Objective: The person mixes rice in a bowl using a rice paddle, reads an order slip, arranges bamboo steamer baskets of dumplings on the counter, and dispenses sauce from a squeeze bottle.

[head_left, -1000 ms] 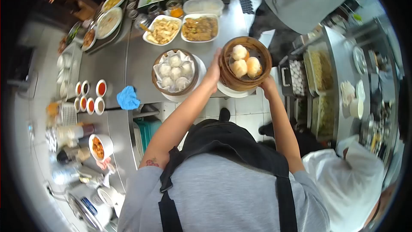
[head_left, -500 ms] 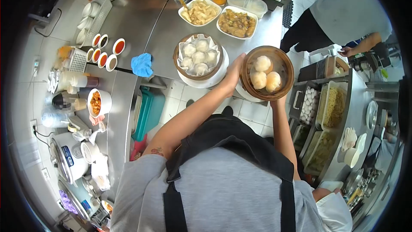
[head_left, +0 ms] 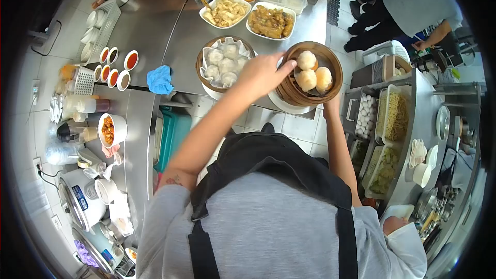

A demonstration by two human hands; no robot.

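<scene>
My right hand (head_left: 331, 107) supports a round bamboo steamer (head_left: 336, 80) from its lower right side, fingers mostly hidden beneath it. Inside sit several pale round dumplings (head_left: 306, 80). My left hand (head_left: 263, 72), slightly blurred, is at the steamer's left rim with its thumb over the edge and its fingers against the outside. A white plate (head_left: 279, 104) shows below the steamer; whether they touch I cannot tell. Partly covered by my left forearm, a second bamboo steamer (head_left: 200, 64) holds white dumplings (head_left: 226, 65) on paper, on another white plate (head_left: 211, 92).
Two food bowls, noodles (head_left: 225, 11) and brown glazed pieces (head_left: 270, 21), stand behind the steamers. A blue cloth (head_left: 160, 79) and small sauce cups (head_left: 132, 60) lie to the left. Eggs (head_left: 367, 116) and noodle trays (head_left: 396, 116) are at right. A co-worker (head_left: 418, 2) stands back right.
The held steamer has shifted up and slightly left in view and tilts more, showing its side. My left hand has moved from its left side up to the rim.
</scene>
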